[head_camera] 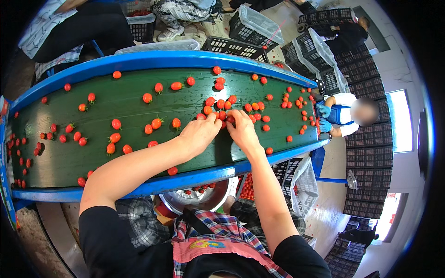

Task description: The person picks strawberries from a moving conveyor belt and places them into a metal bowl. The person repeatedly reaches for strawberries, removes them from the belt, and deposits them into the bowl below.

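Note:
Red and orange cherry tomatoes (210, 101) lie scattered over a green conveyor belt (194, 153), with a tight group at its middle. My left hand (200, 134) reaches into the near side of this group, its fingertips among the fruit. Whether it grips any is hidden by the fingers. Close beside it, my right hand (243, 131) has its thumb and a finger around a dark red cherry tomato (230, 119). Some tomatoes on the belt keep green stems.
Blue rails (153, 59) border the belt. Below the near rail, a metal bowl (194, 201) holds tomatoes. Lined black crates (255, 27) stand beyond; stacked crates (368, 139) line the wall. A person in blue gloves (325, 110) works at the belt's right end; others are across it.

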The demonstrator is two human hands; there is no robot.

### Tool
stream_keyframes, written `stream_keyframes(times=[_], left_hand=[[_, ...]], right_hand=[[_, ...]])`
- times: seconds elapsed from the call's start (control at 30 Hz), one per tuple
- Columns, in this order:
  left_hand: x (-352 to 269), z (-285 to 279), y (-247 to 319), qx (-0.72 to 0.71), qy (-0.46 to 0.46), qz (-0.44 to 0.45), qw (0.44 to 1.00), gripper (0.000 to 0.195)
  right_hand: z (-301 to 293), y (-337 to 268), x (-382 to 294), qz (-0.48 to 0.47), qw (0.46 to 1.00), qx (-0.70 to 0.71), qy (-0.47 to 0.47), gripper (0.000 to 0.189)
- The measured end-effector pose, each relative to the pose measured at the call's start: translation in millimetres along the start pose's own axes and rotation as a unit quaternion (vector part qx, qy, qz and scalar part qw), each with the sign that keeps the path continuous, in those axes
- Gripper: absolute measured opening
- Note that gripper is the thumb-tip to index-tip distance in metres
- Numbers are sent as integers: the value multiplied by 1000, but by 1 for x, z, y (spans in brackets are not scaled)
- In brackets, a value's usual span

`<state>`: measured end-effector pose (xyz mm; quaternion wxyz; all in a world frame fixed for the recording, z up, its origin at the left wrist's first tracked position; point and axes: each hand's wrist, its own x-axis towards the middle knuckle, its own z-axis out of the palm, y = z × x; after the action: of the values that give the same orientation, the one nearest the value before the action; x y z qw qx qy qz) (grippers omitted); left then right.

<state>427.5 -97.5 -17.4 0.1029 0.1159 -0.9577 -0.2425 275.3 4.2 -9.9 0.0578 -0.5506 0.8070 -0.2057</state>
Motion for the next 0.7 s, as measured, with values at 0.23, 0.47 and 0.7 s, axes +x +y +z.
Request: stream_keyframes(times=[0.23,0.47,0.7], left_hand=[[-3,11,0,57,68,4,996,27],[14,17,-13,92,111,-34,989,20],[12,26,-12,34,86,1,996,16]], right_hand=[[-8,-13,14,191,920,343,12,14],[0,-19,37,-61,998,-15,-31,12],[4,-13,32,-24,997,-63,-40,12]])
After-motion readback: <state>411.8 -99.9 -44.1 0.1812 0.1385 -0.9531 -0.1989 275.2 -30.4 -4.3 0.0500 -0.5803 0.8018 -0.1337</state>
